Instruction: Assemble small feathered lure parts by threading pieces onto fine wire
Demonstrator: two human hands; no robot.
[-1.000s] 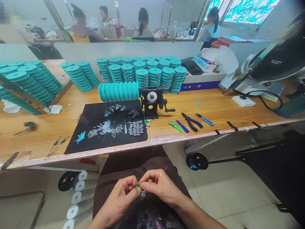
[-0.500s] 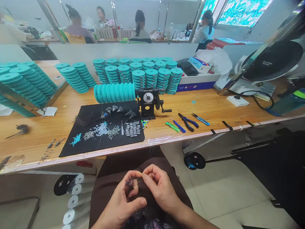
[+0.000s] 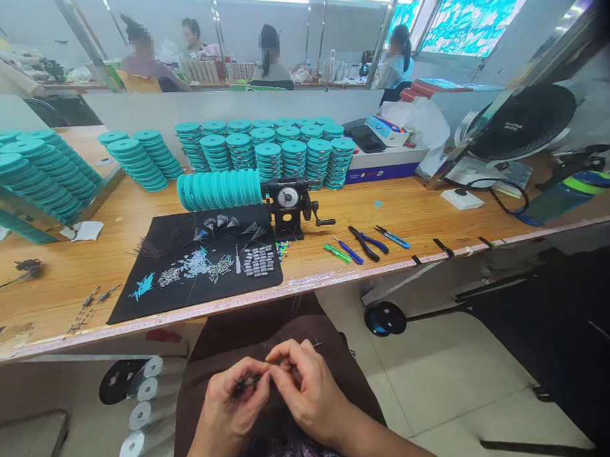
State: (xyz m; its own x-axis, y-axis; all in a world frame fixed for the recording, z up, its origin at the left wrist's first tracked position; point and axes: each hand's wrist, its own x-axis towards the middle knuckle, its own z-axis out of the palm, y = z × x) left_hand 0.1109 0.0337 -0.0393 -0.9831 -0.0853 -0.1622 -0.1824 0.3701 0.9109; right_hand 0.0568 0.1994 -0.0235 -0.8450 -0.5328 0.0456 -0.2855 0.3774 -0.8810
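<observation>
Nearer the wearer than the black mat, over the lap, both hands meet at the fingertips. The left hand is clamped on a small dark piece, fingers curled round it, probably to steady something so slight. And the right hand has thumb and forefinger drawn together right against the left's tips, a close pinch that looks suited to fine work; whatever lies between them is hidden.

Up on the mat, small parts sit in separate groups: turquoise slips at its left, clear bits around the middle, grey cylinders in rows at its right. Sorted like that, seemingly, so each kind can be picked out without mixing.

Right of the mat, pliers and blue snips lie apart, likely so either comes up cleanly. At its far right corner stands the crank machine, teal spools lined along its shaft beyond the mat, which presumably keeps them in line.
</observation>
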